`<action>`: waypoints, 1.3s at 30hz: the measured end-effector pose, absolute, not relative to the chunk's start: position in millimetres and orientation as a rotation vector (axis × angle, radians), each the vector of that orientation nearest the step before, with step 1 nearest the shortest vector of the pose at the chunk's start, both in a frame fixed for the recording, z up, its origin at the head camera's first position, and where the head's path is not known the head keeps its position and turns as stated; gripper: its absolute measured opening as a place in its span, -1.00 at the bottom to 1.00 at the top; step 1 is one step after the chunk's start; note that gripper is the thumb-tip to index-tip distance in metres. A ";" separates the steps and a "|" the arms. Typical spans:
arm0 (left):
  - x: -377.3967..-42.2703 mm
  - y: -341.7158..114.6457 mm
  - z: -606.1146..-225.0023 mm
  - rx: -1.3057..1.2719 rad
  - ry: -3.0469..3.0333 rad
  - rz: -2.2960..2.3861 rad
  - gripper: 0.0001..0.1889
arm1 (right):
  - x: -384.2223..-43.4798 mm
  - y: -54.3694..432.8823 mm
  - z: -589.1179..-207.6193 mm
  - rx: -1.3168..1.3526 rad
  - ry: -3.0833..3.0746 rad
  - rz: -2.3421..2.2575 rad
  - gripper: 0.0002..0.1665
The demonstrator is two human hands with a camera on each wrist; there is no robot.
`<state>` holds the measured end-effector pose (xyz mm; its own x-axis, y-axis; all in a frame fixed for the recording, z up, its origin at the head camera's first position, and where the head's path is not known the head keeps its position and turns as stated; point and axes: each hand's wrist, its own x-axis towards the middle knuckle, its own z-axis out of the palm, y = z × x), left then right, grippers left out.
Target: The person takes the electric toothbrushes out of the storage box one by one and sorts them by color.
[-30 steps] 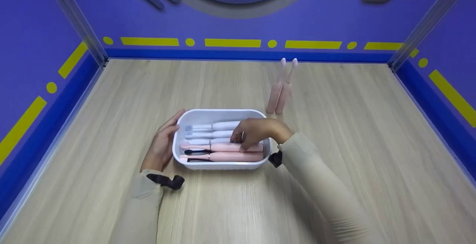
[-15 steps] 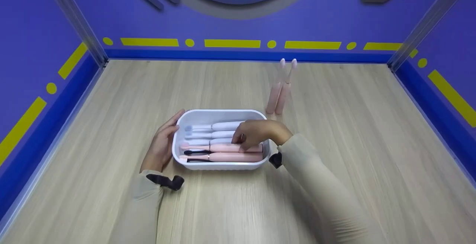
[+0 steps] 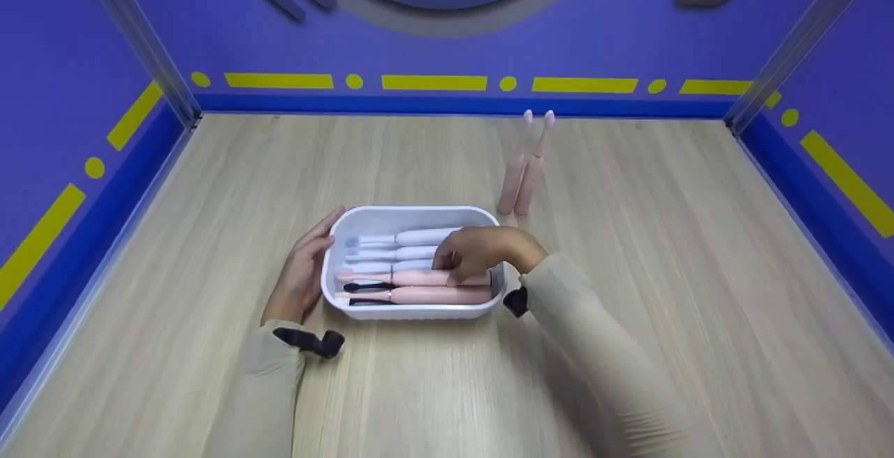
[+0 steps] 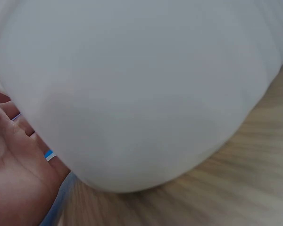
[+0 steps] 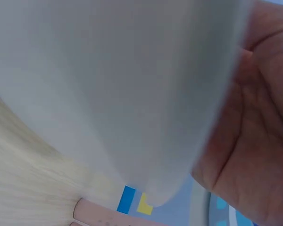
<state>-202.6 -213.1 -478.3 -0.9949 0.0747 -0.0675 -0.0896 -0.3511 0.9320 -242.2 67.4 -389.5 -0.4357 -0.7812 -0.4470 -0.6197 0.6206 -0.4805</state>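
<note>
A white plastic bin [image 3: 412, 313] holds several electric toothbrushes lying lengthwise. My right hand [image 3: 478, 252] reaches in over its right end, thumb and fingers pinching the handle of a pink toothbrush [image 3: 412, 277]. In front of that one lies another pink toothbrush [image 3: 440, 295], with black brush heads [image 3: 370, 287] showing beneath. White toothbrushes [image 3: 415, 237] fill the far half, their handle ends partly hidden by the hand. My left hand [image 3: 300, 273] rests along the bin's left end, thumb at the rim and fingers extended. In both wrist views the bin's wall [image 4: 132, 94] hides the toothbrushes.
Two pink toothbrushes [image 3: 510, 186] stand upright side by side on the wood-grain table [image 3: 628, 234], just behind the bin's far right corner. Blue-purple panels [image 3: 447, 53] with yellow markings enclose the table at the back and both sides.
The head view drifts slightly. Both hands keep their places, the right still on the pink toothbrush and the left still against the bin.
</note>
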 end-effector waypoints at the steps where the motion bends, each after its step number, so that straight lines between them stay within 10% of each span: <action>1: -202.7 -213.4 -478.5 -0.019 1.730 2.502 -0.44 | -242.3 67.5 -389.8 -1.091 2.193 -0.327 -0.72; 39: -202.2 -214.4 -478.6 -0.026 1.735 2.499 -0.44 | -243.5 67.9 -391.8 -1.150 2.236 -0.341 -0.69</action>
